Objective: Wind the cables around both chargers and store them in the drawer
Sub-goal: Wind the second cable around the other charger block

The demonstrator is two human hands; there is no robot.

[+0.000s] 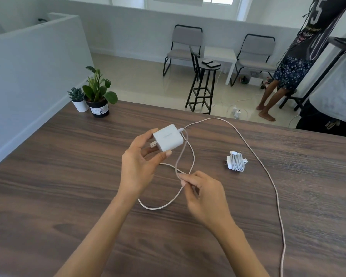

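Observation:
My left hand [137, 166] grips a white square charger [168, 137] above the wooden table [58, 186], its prongs pointing left. A long pale cable [268, 176] leaves the charger's right side, sweeps far right across the table and runs off the bottom edge. Another stretch of it loops below the charger, and my right hand [203, 196] pinches that stretch just below the charger. A second, smaller white charger [236, 161] lies on the table to the right with its cable wound around it. No drawer is in view.
Two potted plants [94, 92] stand at the table's far left corner by a white partition. Beyond the table's far edge are a black stool [203, 84], two chairs, floor cables and two people standing at the right.

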